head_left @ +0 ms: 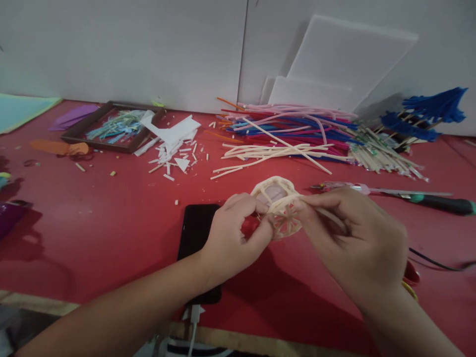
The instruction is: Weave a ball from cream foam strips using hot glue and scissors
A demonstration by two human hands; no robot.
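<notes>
A small cream woven piece (287,222) with an open, spoked underside is held up over the red table (111,218). My left hand (238,230) pinches its left edge between thumb and fingers. At its right side, my right hand (353,233) is closed, thumb and index finger pressed on a cream strand at the rim. That strand curves back under the right palm. A black phone (199,230) lies below and partly behind my left hand, with a white cable (194,322) plugged into its near end.
Cream sticks (275,150) and coloured strips (293,119) lie behind the hands. A brown tray (128,148) and white scraps (174,139) are at the back left. Right of centre lie a pink-handled tool (345,187) and a green-black handle (442,203). Blue pieces (439,106) stand back right.
</notes>
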